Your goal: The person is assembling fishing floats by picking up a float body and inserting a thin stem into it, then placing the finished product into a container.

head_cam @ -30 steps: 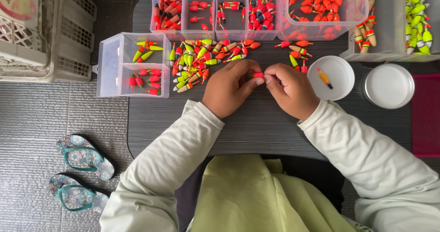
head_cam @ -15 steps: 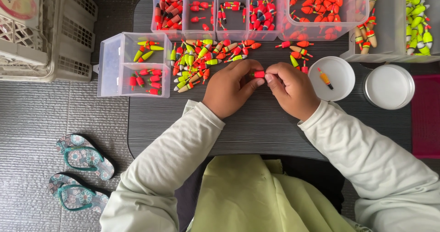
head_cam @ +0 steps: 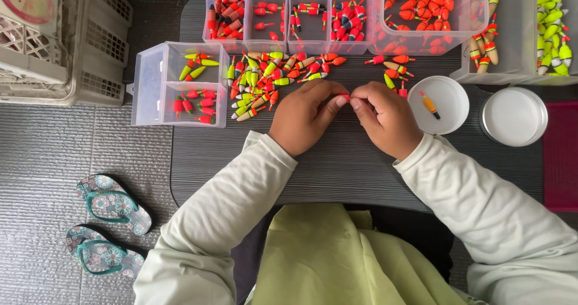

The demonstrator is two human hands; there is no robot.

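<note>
Both hands meet at the middle of the bench (head_cam: 337, 172), fingertips pinched together on one small red float (head_cam: 345, 97). The left hand (head_cam: 304, 121) and right hand (head_cam: 385, 119) hold it from either side. A loose pile of floats (head_cam: 265, 82) lies just left, a white dish (head_cam: 444, 103) just right.

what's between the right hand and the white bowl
In the head view, only a narrow strip of bare dark table separates the right hand from the white bowl; a few loose floats lie just beyond it.
</note>
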